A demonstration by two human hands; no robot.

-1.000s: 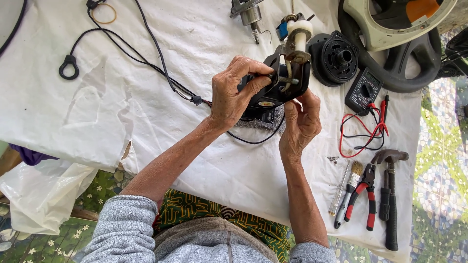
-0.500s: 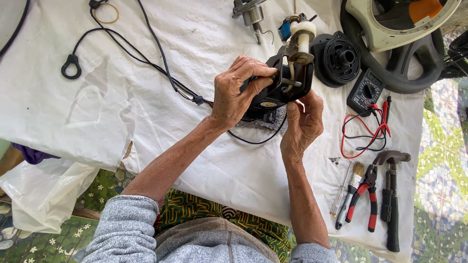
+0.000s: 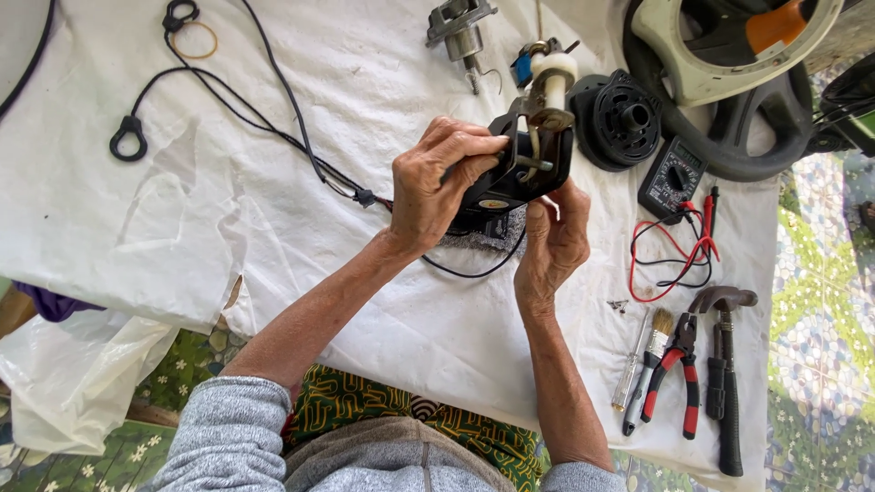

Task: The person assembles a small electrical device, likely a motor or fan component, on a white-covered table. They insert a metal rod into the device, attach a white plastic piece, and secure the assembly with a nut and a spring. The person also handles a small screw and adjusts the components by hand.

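A white cloth (image 3: 273, 228) covers the work surface, the largest thing in view. At one o'clock lie a black ring-shaped housing (image 3: 729, 155) with a cream guard (image 3: 720, 77) resting on it, and beside them a round black hub (image 3: 620, 118). Near the centre, both hands hold a black motor assembly (image 3: 515, 173) just above the cloth; its white-capped shaft (image 3: 551, 77) points toward twelve. The left hand (image 3: 437, 187) wraps over the motor's left side, fingers curled closed on it. The right hand (image 3: 551, 241) supports it from six o'clock; its fingertips seem pressed against the underside, though the motor hides them partly. A black cable (image 3: 273, 109) trails off toward ten o'clock. At three o'clock sits a multimeter (image 3: 670, 178) with red and black leads (image 3: 661, 260). At four o'clock lie a hammer (image 3: 725, 383), red-handled pliers (image 3: 674, 378), a brush (image 3: 647, 364) and a screwdriver (image 3: 629, 374).
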